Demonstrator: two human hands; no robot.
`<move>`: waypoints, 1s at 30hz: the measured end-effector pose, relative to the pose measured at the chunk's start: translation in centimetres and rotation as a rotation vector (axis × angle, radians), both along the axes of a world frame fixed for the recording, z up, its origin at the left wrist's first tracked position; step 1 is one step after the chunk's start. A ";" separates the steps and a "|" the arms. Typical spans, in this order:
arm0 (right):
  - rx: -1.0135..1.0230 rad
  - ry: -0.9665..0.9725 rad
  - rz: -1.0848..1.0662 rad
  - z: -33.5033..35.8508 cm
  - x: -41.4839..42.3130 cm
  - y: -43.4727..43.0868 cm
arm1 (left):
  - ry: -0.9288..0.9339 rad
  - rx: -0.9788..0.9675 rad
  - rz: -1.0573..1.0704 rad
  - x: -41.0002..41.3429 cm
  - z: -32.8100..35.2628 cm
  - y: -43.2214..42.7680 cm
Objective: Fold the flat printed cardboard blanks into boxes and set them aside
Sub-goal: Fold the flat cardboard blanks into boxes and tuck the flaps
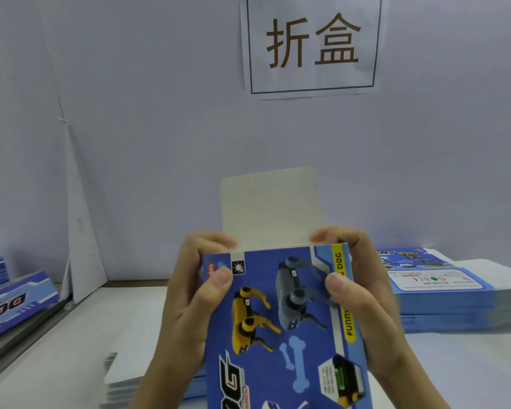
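Observation:
I hold a blue printed box with robot-dog pictures up in front of me, its pale top flap standing upright and open. My left hand grips the box's left edge, thumb on the printed face and fingers curled over the top corner. Gripping the right edge the same way is my right hand, thumb on the face, fingertips at the base of the flap. A stack of flat blanks lies on the table at the right. Another stack of blanks lies under my left forearm, white side up.
Folded blue boxes lie at the far left edge. The white table runs back to a pale wall with a paper sign on it. A folded white sheet leans against the wall at the left.

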State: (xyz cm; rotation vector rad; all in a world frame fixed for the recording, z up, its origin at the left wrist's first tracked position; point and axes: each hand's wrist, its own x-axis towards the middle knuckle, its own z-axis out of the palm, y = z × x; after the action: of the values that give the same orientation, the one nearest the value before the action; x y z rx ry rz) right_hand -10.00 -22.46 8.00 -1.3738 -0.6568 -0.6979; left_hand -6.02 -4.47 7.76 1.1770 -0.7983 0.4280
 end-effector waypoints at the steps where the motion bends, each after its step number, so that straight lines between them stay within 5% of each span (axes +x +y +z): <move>1: -0.001 -0.044 -0.102 0.1 0.0 0.0 | -0.022 0.032 0.075 0.0 0.3 0.0; 5: 0.050 -0.196 -0.448 0.7 0.0 -0.1 | -0.126 0.268 0.371 -0.5 1.5 0.3; 9: 0.043 -0.296 -0.582 1.0 -0.4 0.9 | -0.190 0.519 0.302 -1.7 1.7 -0.1; 16: 0.101 -0.334 -0.330 1.6 -1.1 1.6 | -0.258 0.699 0.614 -3.1 2.2 -1.1; 19: 0.325 -0.204 -0.209 3.0 -1.5 -0.4 | -0.379 0.736 0.768 -2.5 3.0 0.2; 23: 0.279 -0.154 -0.329 3.7 -1.9 -1.6 | -0.531 0.758 0.850 -2.2 3.1 1.3; 27: 0.218 -0.071 -0.302 3.3 -2.1 -1.6 | -0.232 0.615 0.600 -1.2 3.9 0.6; 30: 0.298 0.255 -0.144 3.6 -1.7 -2.2 | -0.395 0.793 0.636 -1.4 3.0 1.2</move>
State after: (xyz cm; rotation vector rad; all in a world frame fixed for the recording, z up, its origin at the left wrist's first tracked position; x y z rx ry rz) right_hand -11.69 -24.70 11.61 -1.2131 -0.2409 -0.6896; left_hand -7.40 -3.30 10.80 2.1480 -0.9569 0.9366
